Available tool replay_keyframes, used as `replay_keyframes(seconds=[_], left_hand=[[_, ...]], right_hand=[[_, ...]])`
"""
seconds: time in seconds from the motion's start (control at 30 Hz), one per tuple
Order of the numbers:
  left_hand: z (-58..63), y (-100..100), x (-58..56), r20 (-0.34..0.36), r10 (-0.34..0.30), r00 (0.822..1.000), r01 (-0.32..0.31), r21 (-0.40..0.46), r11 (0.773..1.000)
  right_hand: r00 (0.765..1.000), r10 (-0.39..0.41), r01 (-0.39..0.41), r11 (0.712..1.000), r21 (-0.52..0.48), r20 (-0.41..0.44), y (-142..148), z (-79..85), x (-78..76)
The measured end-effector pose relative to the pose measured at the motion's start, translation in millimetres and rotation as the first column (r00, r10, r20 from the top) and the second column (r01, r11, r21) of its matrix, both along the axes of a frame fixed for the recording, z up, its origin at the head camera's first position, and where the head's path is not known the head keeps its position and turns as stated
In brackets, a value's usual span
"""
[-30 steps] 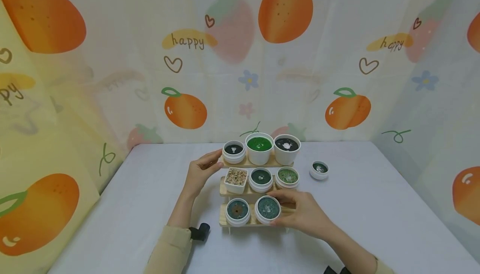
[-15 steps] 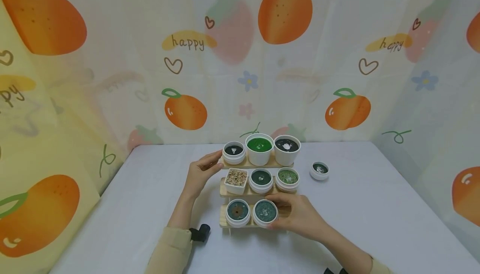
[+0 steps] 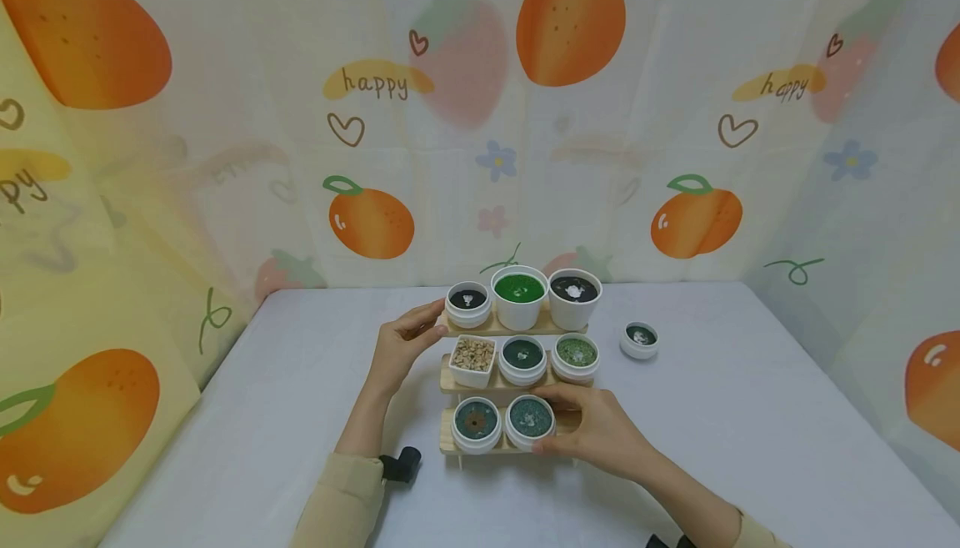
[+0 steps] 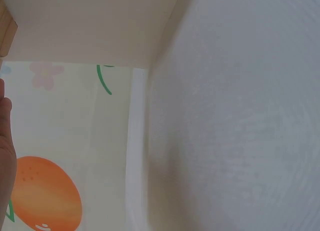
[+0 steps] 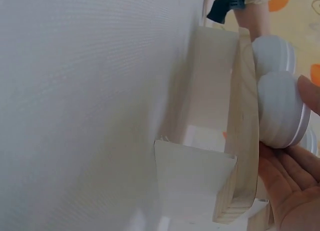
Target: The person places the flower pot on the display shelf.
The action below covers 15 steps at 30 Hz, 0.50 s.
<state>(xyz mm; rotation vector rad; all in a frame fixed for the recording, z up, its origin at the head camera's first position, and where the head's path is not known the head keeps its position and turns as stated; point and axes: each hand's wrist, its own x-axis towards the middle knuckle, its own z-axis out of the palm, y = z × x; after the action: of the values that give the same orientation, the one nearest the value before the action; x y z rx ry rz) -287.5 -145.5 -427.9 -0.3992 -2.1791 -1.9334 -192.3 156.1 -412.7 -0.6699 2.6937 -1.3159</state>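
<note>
A three-step wooden display stand (image 3: 573, 423) with white legs bears several small white pots. My right hand (image 3: 600, 429) grips a round white pot (image 3: 531, 419) with a speckled blue-green top, on the lowest step. In the right wrist view, this pot (image 5: 282, 111) sits on the wooden shelf (image 5: 244, 121), thumb on one side and fingers on the other. A similar pot (image 3: 476, 423) with a brown centre stands just left of it. My left hand (image 3: 401, 352) reaches to the left end of the top step, fingers fairly straight, beside a dark-topped pot (image 3: 467, 304); exact contact is unclear.
The middle step bears a square pot of pale bits (image 3: 472, 358) and two round pots. Two taller cups, one bright green (image 3: 519, 298), stand on the top step. Another small pot (image 3: 639, 341) stands on the white table (image 3: 712, 414), right of the stand.
My right hand has shifted the blue-green-topped pot slightly left along the lowest step, closer to the brown-centred pot. My left hand has stayed in place.
</note>
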Motion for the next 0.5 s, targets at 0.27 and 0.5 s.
replay_keyframes(seconds=[0.27, 0.5], left_hand=[[1.4, 0.0, -0.3, -0.007, 0.0, 1.0, 0.0, -0.002, 1.0], [-0.1, -0.5, -0.5, 0.002, 0.006, 1.0, -0.006, -0.017, 1.0]], right_hand=[[1.0, -0.007, 0.007, 1.0, -0.017, -0.003, 0.0, -2.0, 0.6], [1.0, -0.018, 0.018, 1.0, -0.016, -0.012, -0.3, -3.8, 1.0]])
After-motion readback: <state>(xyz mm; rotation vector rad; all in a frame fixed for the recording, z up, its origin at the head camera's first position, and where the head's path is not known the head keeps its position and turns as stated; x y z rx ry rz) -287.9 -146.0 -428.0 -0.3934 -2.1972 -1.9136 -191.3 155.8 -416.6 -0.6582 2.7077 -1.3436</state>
